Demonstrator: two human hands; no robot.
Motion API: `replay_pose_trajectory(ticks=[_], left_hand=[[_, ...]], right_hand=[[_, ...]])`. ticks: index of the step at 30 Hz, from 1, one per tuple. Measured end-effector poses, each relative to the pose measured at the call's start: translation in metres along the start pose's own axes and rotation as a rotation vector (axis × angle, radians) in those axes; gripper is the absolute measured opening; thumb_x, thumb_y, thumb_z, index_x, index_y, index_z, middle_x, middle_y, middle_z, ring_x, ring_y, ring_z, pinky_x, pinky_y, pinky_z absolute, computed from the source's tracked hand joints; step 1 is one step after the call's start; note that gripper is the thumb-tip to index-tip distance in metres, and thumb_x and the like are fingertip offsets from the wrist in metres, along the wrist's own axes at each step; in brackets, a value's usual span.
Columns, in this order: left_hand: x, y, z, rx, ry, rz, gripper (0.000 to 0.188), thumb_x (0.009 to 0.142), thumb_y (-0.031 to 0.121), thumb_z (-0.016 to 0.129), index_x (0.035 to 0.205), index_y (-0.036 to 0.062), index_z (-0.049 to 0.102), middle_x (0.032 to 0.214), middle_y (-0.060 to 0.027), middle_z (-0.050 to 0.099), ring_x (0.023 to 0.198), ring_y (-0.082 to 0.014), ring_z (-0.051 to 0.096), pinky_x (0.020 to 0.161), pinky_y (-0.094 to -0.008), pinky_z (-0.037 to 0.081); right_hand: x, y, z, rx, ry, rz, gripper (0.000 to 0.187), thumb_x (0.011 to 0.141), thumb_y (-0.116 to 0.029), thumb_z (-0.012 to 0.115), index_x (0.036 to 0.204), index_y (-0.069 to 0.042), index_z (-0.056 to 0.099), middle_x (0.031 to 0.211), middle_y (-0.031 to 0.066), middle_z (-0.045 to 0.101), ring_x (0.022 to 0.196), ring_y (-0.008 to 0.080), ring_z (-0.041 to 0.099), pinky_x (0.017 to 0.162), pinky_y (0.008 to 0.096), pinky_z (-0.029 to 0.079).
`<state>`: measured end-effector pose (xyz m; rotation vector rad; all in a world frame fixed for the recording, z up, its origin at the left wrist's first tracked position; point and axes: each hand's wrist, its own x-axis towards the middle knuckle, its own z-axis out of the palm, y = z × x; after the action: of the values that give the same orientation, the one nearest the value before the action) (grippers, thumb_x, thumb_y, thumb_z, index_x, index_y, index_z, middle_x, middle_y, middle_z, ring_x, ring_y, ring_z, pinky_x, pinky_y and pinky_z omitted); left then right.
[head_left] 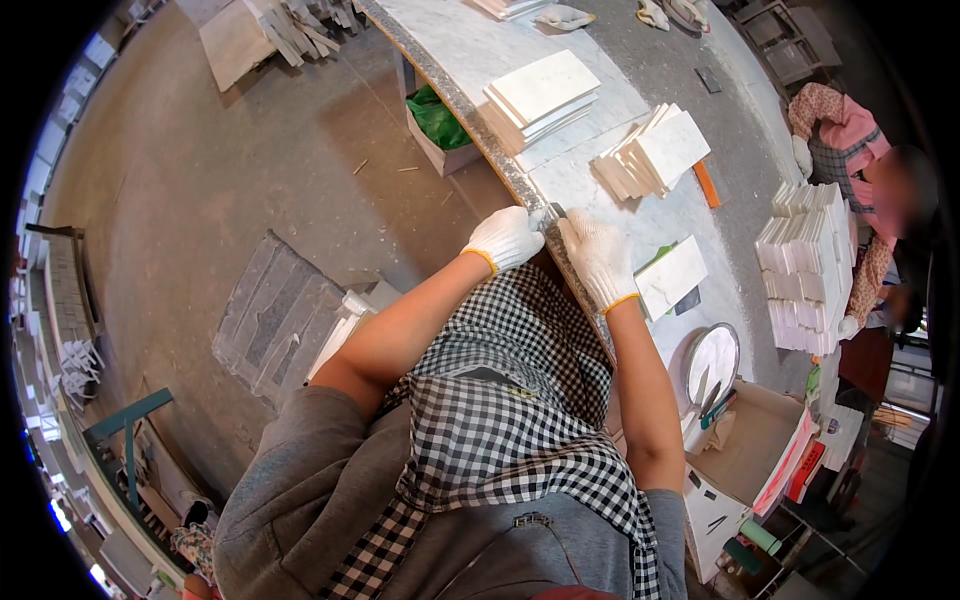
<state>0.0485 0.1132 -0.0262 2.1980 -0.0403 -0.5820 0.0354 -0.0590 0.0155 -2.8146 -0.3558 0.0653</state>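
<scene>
Both my hands wear white knit gloves with yellow cuffs and are close together at the front edge of the worktable (530, 190). My left hand (503, 240) is curled closed just off the edge, its fingertips toward a small pale bit by the table rim; what it holds, if anything, is hidden. My right hand (598, 258) rests at the edge with fingers bent closed. A small dark, flat piece (558, 210) shows at its fingertips, too small to name. Beside the right hand lies a white rectangular tile (672, 277), with something green and a dark piece partly under it.
Stacks of white tiles (545, 88) and a leaning tile stack (660, 150) with an orange strip (707, 184) stand farther up the table. A round dish (712, 365) and an open carton (745, 440) are at right. Across the table, a person (850, 150) is by tall tile piles (808, 265).
</scene>
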Motion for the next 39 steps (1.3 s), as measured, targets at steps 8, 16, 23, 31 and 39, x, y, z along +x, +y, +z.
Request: replay_pose_trajectory(ticks=[8, 16, 23, 31, 39], left_hand=[[-0.004, 0.004, -0.003, -0.005, 0.003, 0.005, 0.039, 0.089, 0.028, 0.056, 0.095, -0.0087, 0.068, 0.093, -0.0348, 0.066, 0.093, -0.0486, 0.067, 0.087, -0.0526, 0.051], [-0.008, 0.007, -0.007, 0.007, -0.003, 0.009, 0.038, 0.088, 0.027, 0.057, 0.094, -0.0089, 0.067, 0.092, -0.0348, 0.066, 0.091, -0.0487, 0.067, 0.086, -0.0521, 0.052], [-0.006, 0.007, -0.006, 0.034, -0.005, 0.042, 0.037, 0.088, 0.025, 0.057, 0.098, -0.0083, 0.067, 0.094, -0.0333, 0.066, 0.092, -0.0481, 0.066, 0.086, -0.0523, 0.052], [-0.005, 0.004, -0.001, 0.073, 0.005, 0.035, 0.037, 0.089, 0.027, 0.057, 0.102, -0.0046, 0.07, 0.101, -0.0303, 0.069, 0.096, -0.0464, 0.067, 0.089, -0.0521, 0.053], [-0.002, 0.001, 0.003, 0.03, 0.031, 0.007, 0.044, 0.091, 0.035, 0.06, 0.098, -0.0074, 0.069, 0.098, -0.0326, 0.069, 0.095, -0.047, 0.068, 0.086, -0.052, 0.054]], right_hand=[[-0.002, -0.002, -0.001, 0.002, 0.053, -0.021, 0.026, 0.099, -0.029, 0.057, 0.086, -0.007, 0.061, 0.078, 0.0222, 0.067, 0.076, 0.042, 0.067, 0.069, 0.0518, 0.051], [0.0, 0.0, 0.0, 0.015, 0.048, -0.027, 0.025, 0.098, -0.029, 0.059, 0.086, -0.006, 0.061, 0.078, 0.0226, 0.067, 0.076, 0.0423, 0.067, 0.068, 0.0518, 0.051], [0.006, 0.003, -0.006, -0.091, -0.038, -0.066, 0.02, 0.097, -0.025, 0.057, 0.089, -0.008, 0.062, 0.079, 0.021, 0.069, 0.076, 0.0408, 0.068, 0.068, 0.0514, 0.052], [-0.003, -0.02, 0.008, -0.653, 0.13, -0.219, 0.005, 0.088, -0.015, 0.06, 0.086, -0.012, 0.061, 0.078, 0.0093, 0.069, 0.072, 0.028, 0.07, 0.064, 0.04, 0.053], [-0.006, -0.022, 0.035, -0.456, 0.184, -0.2, 0.003, 0.087, -0.012, 0.059, 0.085, -0.01, 0.061, 0.077, 0.0098, 0.068, 0.071, 0.027, 0.069, 0.064, 0.041, 0.054]])
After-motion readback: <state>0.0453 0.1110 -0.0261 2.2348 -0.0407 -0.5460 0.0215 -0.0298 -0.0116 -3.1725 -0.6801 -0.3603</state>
